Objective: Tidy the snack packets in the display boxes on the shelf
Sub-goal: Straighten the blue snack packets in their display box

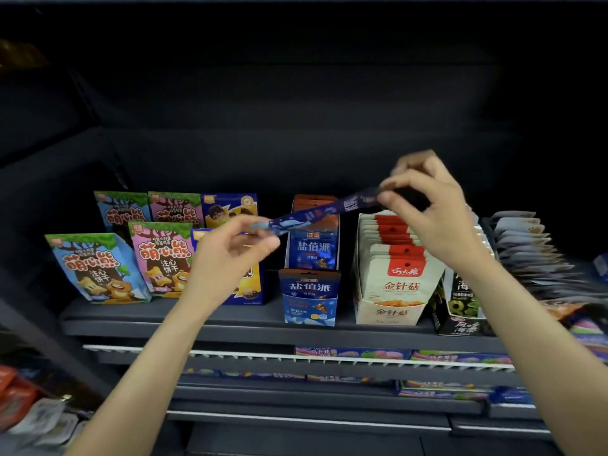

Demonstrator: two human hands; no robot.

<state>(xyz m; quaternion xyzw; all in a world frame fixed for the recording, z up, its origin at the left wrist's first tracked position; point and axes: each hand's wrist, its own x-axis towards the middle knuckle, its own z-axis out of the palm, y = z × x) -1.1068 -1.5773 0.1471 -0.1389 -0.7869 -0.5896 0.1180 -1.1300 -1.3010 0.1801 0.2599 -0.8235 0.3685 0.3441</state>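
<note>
head view: the blue display box (310,312) reads 盐值派 on the packets standing in it. right of that box, a cream box (388,311) marked 金针菇 holds cream-and-red packets. above the blue box, a dark blue packet (316,213) hangs edge-on in the air, its print blurred; the left hand (230,255) pinches its lower end, the right hand (427,205) its upper end.

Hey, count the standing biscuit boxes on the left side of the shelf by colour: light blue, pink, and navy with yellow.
Light blue boxes: 2
Pink boxes: 2
Navy and yellow boxes: 2, the front one partly behind the left hand, which pinches the blue packet
Total: 6
</note>
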